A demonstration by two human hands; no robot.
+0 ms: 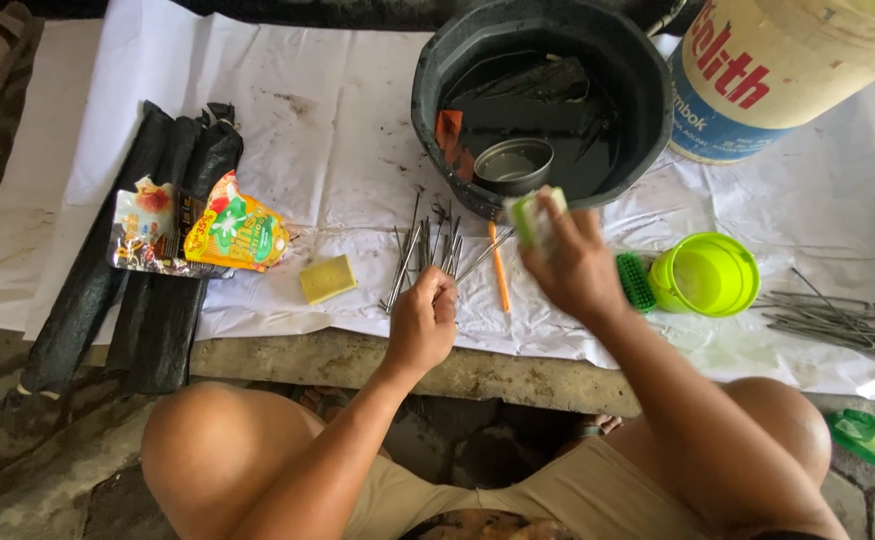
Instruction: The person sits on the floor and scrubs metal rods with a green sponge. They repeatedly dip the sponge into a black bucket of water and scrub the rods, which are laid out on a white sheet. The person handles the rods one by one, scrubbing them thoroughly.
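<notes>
While the white sheet (287,110) covers the ledge, the black basin (542,95) of dark water sits at its far edge, a small metal bowl (513,163) inside. Thin metal rods (427,255) lie bunched below it, long axes running near-to-far, tips fanning toward the basin. The left hand (422,322) pinches one rod's near end. The right hand (577,268) is closed around a blurred green-and-white piece (535,215), hard to identify.
</notes>
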